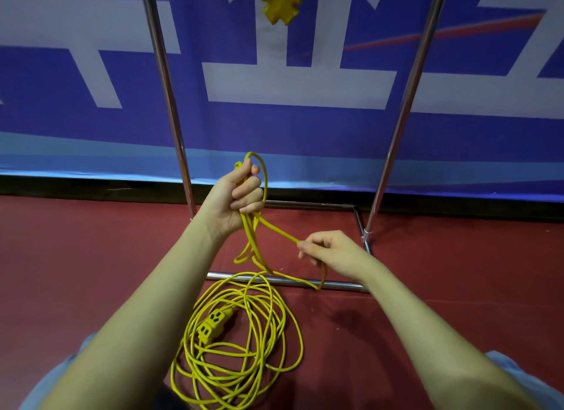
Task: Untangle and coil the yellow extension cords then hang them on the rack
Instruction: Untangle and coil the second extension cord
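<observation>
A yellow extension cord [268, 333] lies in a loose pile of loops on the red floor, its triple socket block [213, 322] inside the pile. My left hand [241, 192] is raised and grips a few short loops of this cord, which hang below the fist. My right hand [329, 251] pinches a strand that runs from the left fist, and the cord drops from it to the pile. Another yellow cord's socket end [280, 3] hangs from the top of the rack. The rack's two chrome uprights [164, 83] stand behind my hands.
The rack's chrome base bars [305, 283] lie on the red floor just beyond the pile and under my right hand. A blue and white banner [305, 86] covers the wall behind. Pale blue sleeves show at both lower corners.
</observation>
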`<action>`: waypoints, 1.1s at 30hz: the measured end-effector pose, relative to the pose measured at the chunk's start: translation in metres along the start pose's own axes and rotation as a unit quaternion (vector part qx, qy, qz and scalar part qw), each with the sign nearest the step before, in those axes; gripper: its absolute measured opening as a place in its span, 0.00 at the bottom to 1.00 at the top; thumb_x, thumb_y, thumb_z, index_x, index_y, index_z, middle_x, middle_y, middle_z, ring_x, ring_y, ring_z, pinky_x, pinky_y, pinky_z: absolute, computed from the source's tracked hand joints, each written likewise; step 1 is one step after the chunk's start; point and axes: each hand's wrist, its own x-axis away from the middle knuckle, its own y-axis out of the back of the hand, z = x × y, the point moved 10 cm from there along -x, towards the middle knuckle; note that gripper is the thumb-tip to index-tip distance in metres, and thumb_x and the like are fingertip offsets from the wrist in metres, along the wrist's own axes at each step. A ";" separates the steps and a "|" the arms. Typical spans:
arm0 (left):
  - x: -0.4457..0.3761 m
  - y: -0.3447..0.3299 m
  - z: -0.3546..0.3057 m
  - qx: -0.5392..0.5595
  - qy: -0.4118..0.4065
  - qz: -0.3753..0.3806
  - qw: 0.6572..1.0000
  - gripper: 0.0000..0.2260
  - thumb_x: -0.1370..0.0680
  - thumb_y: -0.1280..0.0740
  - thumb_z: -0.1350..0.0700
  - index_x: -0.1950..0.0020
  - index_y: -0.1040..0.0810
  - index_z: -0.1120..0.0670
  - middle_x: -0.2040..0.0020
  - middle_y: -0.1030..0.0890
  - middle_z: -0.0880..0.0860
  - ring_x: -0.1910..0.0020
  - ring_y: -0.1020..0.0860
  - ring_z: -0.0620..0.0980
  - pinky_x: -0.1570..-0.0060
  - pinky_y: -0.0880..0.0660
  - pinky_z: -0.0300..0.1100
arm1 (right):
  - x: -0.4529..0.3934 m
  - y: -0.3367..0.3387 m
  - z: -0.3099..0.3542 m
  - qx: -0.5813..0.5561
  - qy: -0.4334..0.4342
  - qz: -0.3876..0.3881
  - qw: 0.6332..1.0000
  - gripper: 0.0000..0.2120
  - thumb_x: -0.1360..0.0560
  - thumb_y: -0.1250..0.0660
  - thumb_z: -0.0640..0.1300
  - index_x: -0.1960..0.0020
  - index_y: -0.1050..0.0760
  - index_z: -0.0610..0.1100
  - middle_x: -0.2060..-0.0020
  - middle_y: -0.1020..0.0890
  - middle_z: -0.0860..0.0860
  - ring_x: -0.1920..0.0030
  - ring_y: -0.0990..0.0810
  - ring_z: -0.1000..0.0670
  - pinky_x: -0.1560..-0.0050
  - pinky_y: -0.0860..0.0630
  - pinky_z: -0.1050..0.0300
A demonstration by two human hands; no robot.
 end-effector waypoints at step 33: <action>0.024 -0.008 -0.003 -0.124 -0.008 0.047 0.991 0.11 0.36 0.24 0.50 0.65 0.16 0.57 0.68 0.16 0.54 0.88 0.36 0.41 0.84 0.35 0.31 | -0.001 0.040 0.007 -0.406 -0.127 -0.110 0.898 0.10 0.20 0.44 0.38 0.57 0.28 0.36 0.78 0.34 0.53 0.81 0.40 0.58 0.80 0.45 0.67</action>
